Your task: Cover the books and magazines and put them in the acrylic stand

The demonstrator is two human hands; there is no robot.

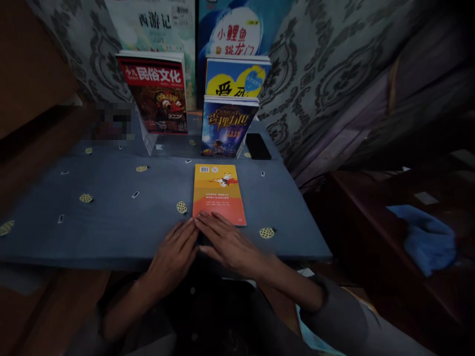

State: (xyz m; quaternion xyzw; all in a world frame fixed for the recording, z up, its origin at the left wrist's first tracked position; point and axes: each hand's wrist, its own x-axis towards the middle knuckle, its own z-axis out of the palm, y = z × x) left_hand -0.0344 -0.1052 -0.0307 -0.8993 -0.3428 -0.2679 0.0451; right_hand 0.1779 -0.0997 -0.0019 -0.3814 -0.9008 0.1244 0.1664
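Observation:
An orange and yellow book (217,190) lies closed on the blue table cloth (111,227), its barcode at the far end. My right hand (226,242) rests with fingers stretched over the book's near left corner. Beside it, my left hand (174,254) lies on the table's front edge, fingers extended, its tips meeting those of the right hand at that corner. Neither hand grips anything. Behind the book, a clear stand (148,143) carries upright books: a red one (159,96) on the left, a dark blue one (228,128) and a yellow and blue one (237,76) on the right.
Two larger books, one pale green (156,24) and one blue (274,20), stand at the back against a patterned curtain (315,64). A black phone (259,146) lies right of the stand. Blue cloth (426,240) sits on a dark red surface (356,198) to the right.

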